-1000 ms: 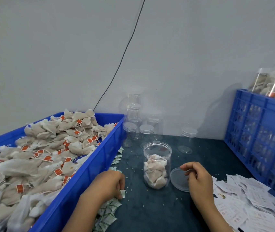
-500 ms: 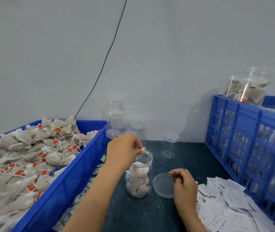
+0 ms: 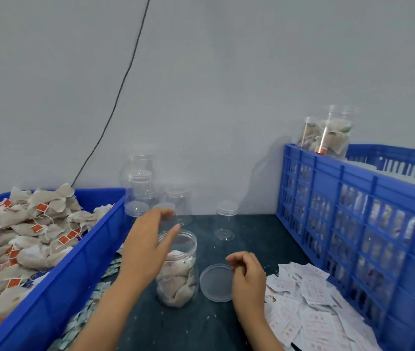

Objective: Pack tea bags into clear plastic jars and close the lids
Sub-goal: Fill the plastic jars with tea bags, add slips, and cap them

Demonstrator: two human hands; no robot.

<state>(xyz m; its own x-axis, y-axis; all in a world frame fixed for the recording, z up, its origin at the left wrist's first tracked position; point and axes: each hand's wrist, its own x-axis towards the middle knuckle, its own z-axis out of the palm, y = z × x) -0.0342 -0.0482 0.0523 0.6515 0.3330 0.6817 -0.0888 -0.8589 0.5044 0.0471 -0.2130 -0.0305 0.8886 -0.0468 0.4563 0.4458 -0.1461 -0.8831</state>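
Note:
A clear plastic jar (image 3: 179, 272) stands open on the dark table, about half full of tea bags. My left hand (image 3: 148, 243) hovers at its left rim with fingers spread and nothing in it. The jar's clear lid (image 3: 215, 282) lies flat on the table just right of it. My right hand (image 3: 248, 276) rests at the lid's right edge with fingers loosely curled, holding nothing that I can see. A blue tray (image 3: 57, 287) at left is heaped with tea bags (image 3: 24, 229) bearing orange tags.
Several empty lidded jars (image 3: 145, 193) stand at the back by the wall, one alone (image 3: 225, 220) farther right. A tall blue crate (image 3: 353, 224) at right holds filled jars (image 3: 330, 134). White paper slips (image 3: 307, 312) lie at right front, small green sachets (image 3: 87, 315) beside the tray.
My left hand took a small sachet from beside the tray to the jar's mouth, and now its fingers are spread and empty. The right hand stays by the lid.

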